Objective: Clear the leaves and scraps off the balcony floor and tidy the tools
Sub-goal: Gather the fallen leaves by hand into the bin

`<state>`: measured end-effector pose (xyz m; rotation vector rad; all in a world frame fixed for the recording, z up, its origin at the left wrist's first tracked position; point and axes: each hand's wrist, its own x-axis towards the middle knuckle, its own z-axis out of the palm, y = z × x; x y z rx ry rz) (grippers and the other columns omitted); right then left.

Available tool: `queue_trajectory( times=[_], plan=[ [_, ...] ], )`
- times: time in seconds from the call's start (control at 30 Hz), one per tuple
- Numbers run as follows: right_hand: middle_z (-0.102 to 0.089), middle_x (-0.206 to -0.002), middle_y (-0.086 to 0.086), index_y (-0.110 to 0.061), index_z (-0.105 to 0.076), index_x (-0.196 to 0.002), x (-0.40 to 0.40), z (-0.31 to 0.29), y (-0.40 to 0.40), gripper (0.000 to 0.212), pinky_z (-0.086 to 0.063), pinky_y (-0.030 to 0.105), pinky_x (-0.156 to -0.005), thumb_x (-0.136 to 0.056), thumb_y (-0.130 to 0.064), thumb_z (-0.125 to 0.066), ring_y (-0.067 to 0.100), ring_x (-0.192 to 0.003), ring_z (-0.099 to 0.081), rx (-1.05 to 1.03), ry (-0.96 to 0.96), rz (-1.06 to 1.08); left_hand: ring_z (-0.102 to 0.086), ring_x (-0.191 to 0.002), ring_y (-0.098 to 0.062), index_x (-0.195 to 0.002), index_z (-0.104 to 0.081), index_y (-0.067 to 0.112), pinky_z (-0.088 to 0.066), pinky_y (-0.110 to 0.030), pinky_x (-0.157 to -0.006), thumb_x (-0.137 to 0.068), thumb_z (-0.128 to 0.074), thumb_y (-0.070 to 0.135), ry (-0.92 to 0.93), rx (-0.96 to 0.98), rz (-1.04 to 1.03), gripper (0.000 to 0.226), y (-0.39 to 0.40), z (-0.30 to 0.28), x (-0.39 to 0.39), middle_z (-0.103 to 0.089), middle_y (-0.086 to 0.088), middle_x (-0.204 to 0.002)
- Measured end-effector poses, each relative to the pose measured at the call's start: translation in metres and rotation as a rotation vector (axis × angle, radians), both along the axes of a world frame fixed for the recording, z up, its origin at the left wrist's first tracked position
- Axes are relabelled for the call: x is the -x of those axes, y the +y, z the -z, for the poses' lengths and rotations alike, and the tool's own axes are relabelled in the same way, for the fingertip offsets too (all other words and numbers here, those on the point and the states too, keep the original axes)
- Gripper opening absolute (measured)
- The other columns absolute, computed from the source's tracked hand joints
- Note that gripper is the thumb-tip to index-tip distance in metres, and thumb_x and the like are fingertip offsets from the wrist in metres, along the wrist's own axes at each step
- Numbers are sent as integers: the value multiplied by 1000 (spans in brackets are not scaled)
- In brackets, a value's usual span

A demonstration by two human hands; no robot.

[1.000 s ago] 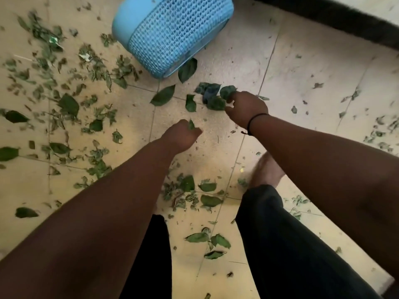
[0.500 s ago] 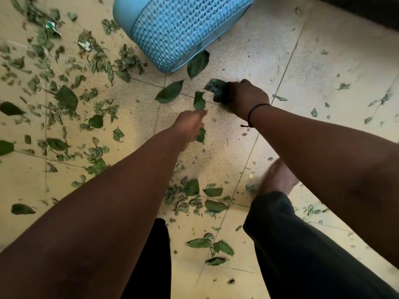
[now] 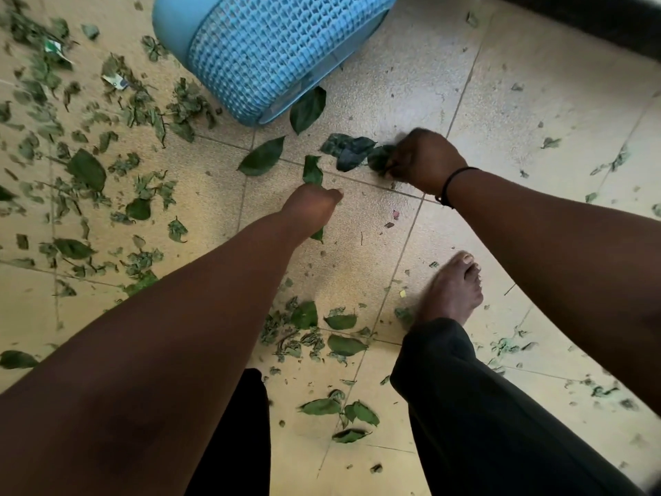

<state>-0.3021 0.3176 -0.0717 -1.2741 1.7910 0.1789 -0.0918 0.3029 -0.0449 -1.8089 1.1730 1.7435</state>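
Dark leaf cluster lies on the floor at 12 o'clock, its long axis running 9-to-3 and its right end pinched in your right hand. A single leaf lies just beyond your left hand, the nearer one to it; these fingers are curled, with a leaf scrap showing beneath. The blue basket lies tipped at 11 o'clock, just beyond. Scattered leaves cover the tiles toward 9 o'clock; your bare foot stands at 4 o'clock.
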Motion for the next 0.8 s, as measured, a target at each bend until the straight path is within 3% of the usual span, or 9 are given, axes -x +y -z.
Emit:
queue_trajectory(
  times=[0.07,0.17,0.23,0.37,0.43,0.53,0.7,0.8],
  plan=[
    [-53,-121,10,-18,-76,-97,-4,2,-4,18,-45,36,-91,-80,-25,-74,31,-113,-47,101,40,-96,-48,-66,-14,-75,-51,16,-40,-26,-61,-100,-48,35,4,14,65,31,-1,0,5,-48,3,-72],
    [-47,-129,13,-13,-74,-99,-14,8,-10,17,-44,40,-93,-85,-20,-68,36,-116,-44,147,61,-212,-51,-84,-21,-91,-55,9,-42,-29,-76,-100,-47,34,25,22,99,27,-2,2,10,-54,-2,-82],
    [-49,-122,17,-10,-66,-106,-21,11,-15,21,-46,37,-83,-87,-19,-64,37,-107,-52,102,95,-239,-51,-89,-22,-95,-55,9,-42,-31,-80,-100,-48,34,29,28,94,27,-1,3,11,-56,-8,-93],
    [-56,-97,10,-14,-45,-117,-21,8,-12,35,-43,34,-71,-88,-24,-62,29,-84,-55,-6,48,-1,-52,-82,-21,-84,-54,12,-44,-31,-77,-100,-49,34,3,37,85,27,4,4,8,-53,-2,-80],
    [-58,-94,4,-21,-54,-107,-19,6,-10,27,-47,32,-75,-84,-26,-67,26,-87,-59,-43,-18,84,-52,-87,-23,-88,-55,10,-46,-36,-84,-100,-49,33,6,38,69,27,6,4,4,-56,-6,-86],
    [-64,-99,2,-22,-69,-91,-22,3,-11,15,-48,29,-81,-78,-23,-75,22,-99,-60,-51,-83,-3,-50,-72,-18,-87,-55,11,-42,-33,-81,-100,-50,33,17,41,52,26,6,2,-3,-54,-4,-81],
    [-51,-120,12,-15,-65,-112,-51,9,-26,53,-49,39,-89,-69,-46,-72,31,-106,-52,68,-35,-153,-52,-78,-19,-94,-57,10,-37,-28,-68,-98,-55,32,8,81,-73,22,3,2,-14,-55,-5,-82],
    [-47,-126,16,-10,-60,-120,-65,12,-40,42,-47,40,-88,-84,-31,-69,36,-113,-48,137,13,-320,-56,-89,-21,-110,-60,8,-39,-26,-73,-97,-57,32,3,107,-129,28,-2,3,-21,-61,-8,-98]
  ],
)
